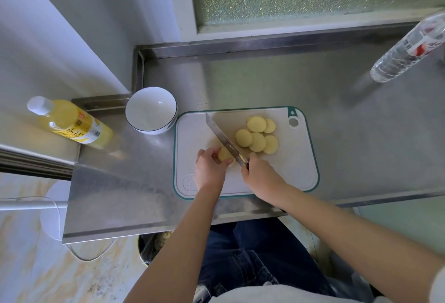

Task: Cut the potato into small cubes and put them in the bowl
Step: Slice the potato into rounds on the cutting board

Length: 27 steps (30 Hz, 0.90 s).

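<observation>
On the white cutting board [293, 172] with a green rim, my left hand [209, 169] pins down the remaining potato piece [225, 154]. My right hand [261, 177] grips the handle of a knife [225, 141], whose blade runs diagonally up-left and rests against the right side of that piece. Several round yellow potato slices [258, 135] lie overlapping on the board to the right of the blade. A white bowl [151, 109] with a dark rim stands empty just off the board's upper-left corner.
A yellow drink bottle [72, 123] stands on the ledge at the left. A clear water bottle [409, 49] stands at the counter's far right. The steel counter [265, 81] has a raised back rim. A bin [154, 245] sits on the floor below the counter's front edge.
</observation>
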Tool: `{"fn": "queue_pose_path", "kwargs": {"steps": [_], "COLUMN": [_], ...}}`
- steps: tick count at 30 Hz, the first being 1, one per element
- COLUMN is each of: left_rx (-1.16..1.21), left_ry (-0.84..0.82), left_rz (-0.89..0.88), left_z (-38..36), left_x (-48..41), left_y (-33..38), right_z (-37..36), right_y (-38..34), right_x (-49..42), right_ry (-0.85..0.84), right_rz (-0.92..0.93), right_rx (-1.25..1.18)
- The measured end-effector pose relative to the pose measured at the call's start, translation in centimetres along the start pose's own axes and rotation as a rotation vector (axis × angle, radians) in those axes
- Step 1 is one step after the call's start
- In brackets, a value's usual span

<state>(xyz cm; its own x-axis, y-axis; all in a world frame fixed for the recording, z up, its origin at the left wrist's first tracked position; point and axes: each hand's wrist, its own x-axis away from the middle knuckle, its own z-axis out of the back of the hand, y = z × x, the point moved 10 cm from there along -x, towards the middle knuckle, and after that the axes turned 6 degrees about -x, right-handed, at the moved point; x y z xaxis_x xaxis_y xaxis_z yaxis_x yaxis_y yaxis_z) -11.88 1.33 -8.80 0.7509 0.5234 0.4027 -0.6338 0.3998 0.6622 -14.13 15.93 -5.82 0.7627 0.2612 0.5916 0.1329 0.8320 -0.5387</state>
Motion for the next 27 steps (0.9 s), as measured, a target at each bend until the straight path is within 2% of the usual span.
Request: {"fn": "queue_pose_path", "kwargs": {"steps": [27], "left_rx": [0.001], "left_ry": [-0.027], "left_rz": [0.005], "left_z": [0.1], "left_x": [-0.3], "left_y": [-0.5], "right_z": [1.6], "right_y": [0.3], "right_x": [1.2], "right_ry": [0.038], "right_rz": [0.104], "right_rx": [-0.147]}}
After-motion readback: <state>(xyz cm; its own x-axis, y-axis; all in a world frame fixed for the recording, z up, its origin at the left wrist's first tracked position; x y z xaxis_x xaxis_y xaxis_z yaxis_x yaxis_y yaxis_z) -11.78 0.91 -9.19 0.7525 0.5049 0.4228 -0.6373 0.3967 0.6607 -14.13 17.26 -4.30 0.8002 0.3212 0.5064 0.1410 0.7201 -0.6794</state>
